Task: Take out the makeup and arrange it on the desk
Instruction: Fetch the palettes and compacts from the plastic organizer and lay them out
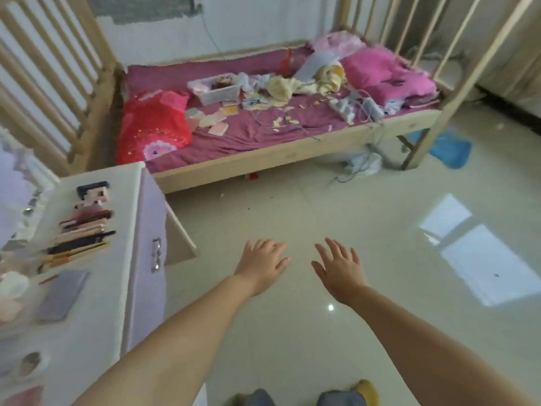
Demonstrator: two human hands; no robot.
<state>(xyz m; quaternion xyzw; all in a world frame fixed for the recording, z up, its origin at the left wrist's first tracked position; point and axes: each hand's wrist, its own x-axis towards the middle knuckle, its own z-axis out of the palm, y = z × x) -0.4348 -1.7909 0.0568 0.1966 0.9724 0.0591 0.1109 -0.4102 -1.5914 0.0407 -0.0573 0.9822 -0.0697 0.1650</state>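
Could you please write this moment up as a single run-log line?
left hand: open, empty | right hand: open, empty | both over floor | makeup row on white desk | not touching

Cut off and blurred, left of the hands

The table (96, 288) beside the left hand (261, 266) runs out at the left and bottom edges. Its row of makeup items (83, 230) is too smeared to identify; round pale things (13, 288) nearer the edge are blurred.
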